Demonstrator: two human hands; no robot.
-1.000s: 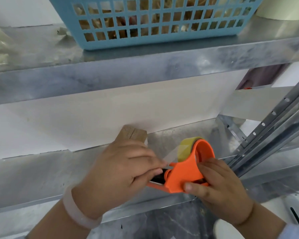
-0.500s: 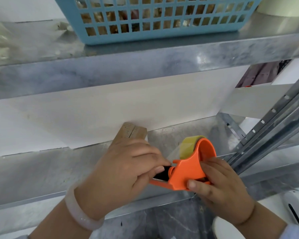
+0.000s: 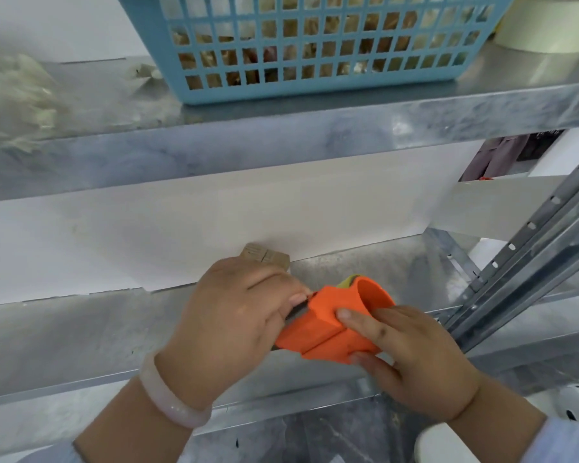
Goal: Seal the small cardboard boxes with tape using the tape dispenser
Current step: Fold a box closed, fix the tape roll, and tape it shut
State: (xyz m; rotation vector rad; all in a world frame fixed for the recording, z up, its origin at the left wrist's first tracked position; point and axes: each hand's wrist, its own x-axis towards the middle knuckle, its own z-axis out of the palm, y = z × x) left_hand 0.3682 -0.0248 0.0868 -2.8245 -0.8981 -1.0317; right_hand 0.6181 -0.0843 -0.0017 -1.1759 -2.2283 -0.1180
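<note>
My left hand (image 3: 234, 315) curls around a small cardboard box (image 3: 264, 257) on the metal shelf; only the box's far corner shows above my knuckles. My right hand (image 3: 411, 355) grips the orange tape dispenser (image 3: 335, 325), tipped over so its flat side faces up. A sliver of the yellowish tape roll (image 3: 345, 281) shows at its far edge. The dispenser's nose sits against the box by my left thumb. The tape strip itself is hidden.
A blue plastic basket (image 3: 315, 85) with brownish contents stands on the upper metal shelf (image 3: 281, 138). A pale tape roll (image 3: 542, 31) lies at the upper right. Slotted metal uprights (image 3: 528, 262) run diagonally on the right. A white wall panel backs the lower shelf (image 3: 64, 332).
My right hand has rolled the dispenser over toward the box, so its side now faces up and the tape roll is mostly hidden. My left hand stays on the box.
</note>
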